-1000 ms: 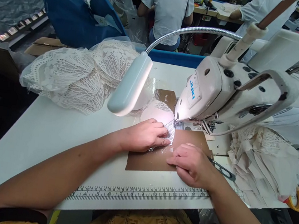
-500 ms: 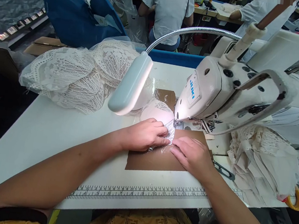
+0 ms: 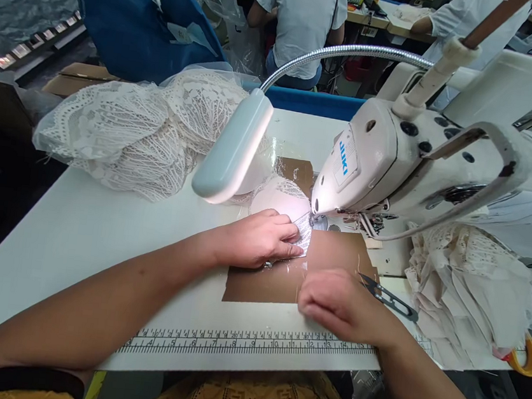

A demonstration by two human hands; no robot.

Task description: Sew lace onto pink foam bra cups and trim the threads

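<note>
A padded bra cup with white lace [image 3: 282, 196] lies under the needle end of the white sewing machine [image 3: 370, 166]. My left hand [image 3: 266, 239] has its fingers closed on the cup's lace edge, close by the presser foot. Lower and to the right, my right hand [image 3: 338, 302] is curled over the front edge of the brown board [image 3: 337, 252]. It is apart from the cup, and its fingertips are hidden, so I cannot see whether they hold anything. Thread snips [image 3: 393, 302] lie just right of that hand.
Lace cups in a pile [image 3: 124, 135] lie on the left. More lace pieces [image 3: 458, 285] hang at the right, beside yellow-handled scissors [image 3: 527, 357]. A lamp [image 3: 233, 148] overhangs the work. A printed ruler [image 3: 249, 345] runs along the front edge. A person [image 3: 300, 24] sits beyond.
My right hand has drawn back from the lace edge towards the table's front, its fingers curling in. More of the brown board and the snips shows. My left hand has stayed on the cup.
</note>
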